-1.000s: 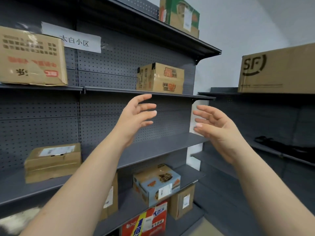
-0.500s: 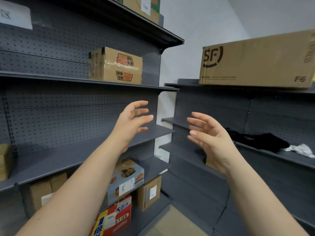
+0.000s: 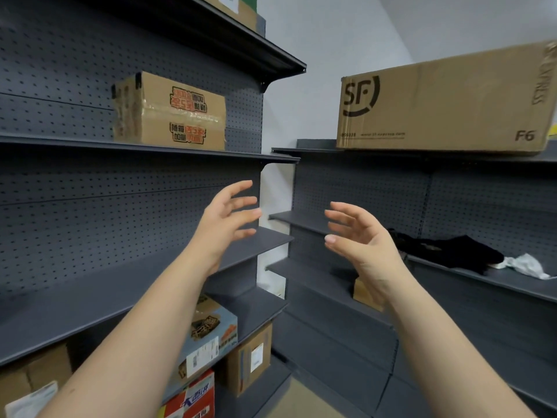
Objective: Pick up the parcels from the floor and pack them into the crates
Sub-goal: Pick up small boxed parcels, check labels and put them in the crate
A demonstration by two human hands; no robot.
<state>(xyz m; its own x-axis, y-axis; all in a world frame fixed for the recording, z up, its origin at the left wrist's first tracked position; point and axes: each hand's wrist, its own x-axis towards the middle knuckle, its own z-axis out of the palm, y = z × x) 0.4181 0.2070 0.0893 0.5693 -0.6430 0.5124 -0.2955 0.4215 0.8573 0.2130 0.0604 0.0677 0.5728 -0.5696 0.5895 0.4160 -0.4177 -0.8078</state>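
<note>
The grey shelving [image 3: 90, 285] fills most of the view. The SF carton [image 3: 446, 98], the biggest box here, sits on a high shelf at the right, and everything else is placed from it. Left of the SF carton, at about the same height, a taped brown carton [image 3: 168, 111] with red print stands on a shelf. Far below and left of the SF carton, a blue-sided parcel [image 3: 217, 327] sits tilted on a low shelf. A labelled brown box [image 3: 250, 357] is just beside it and a red-and-white parcel [image 3: 193, 396] is under it. Directly below the SF carton lie a black cloth [image 3: 446, 248] and a crumpled white scrap [image 3: 527, 263]. Lower left of the SF carton, a small brown box [image 3: 366, 294] peeks out behind the right wrist. The 2 hands hang in mid-air below and left of the SF carton, apart from every box. The left hand [image 3: 223, 224] and the right hand [image 3: 361, 239] face each other, each grip wide, loosely curved and holding nothing. Little progress can be counted from here. No crate is in view, and the only sliver of floor [image 3: 301, 399], far below and left of the SF carton, shows no parcel. Every parcel seen rests on a shelf. I judge that the picking up and the packing either lie ahead or this is a pause between 2 loads; I cannot tell which.
</note>
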